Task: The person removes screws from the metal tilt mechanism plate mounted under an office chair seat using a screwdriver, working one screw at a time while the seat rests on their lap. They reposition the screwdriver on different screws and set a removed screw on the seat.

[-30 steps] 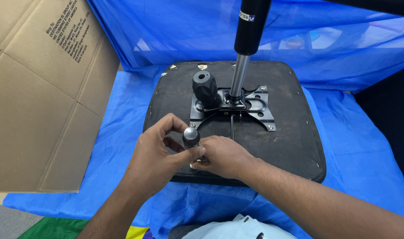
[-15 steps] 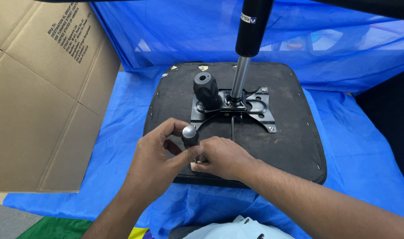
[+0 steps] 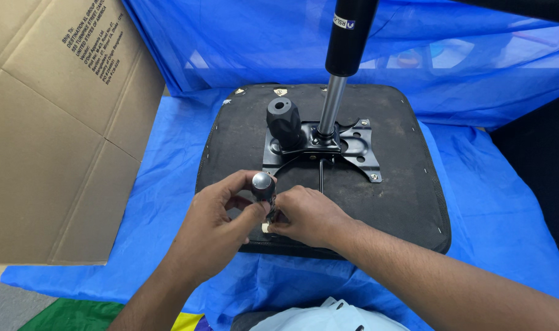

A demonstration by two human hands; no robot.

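While both hands meet at lower centre of frame, left hand [image 3: 221, 224] is curled w/ thumb and fingers pinched round a short lever w/ a round grey knob [image 3: 262, 182]. Right hand [image 3: 307, 216] is closed, fingertips pressed at lever's base; can't tell what's under them. Lever sits on front edge of upturned black seat base [image 3: 402, 190], below metal mounting plate [image 3: 353, 144] and gas cylinder [image 3: 347, 37]. Blue tarp [image 3: 494, 184] underneath; cardboard box [image 3: 53, 122] at left.
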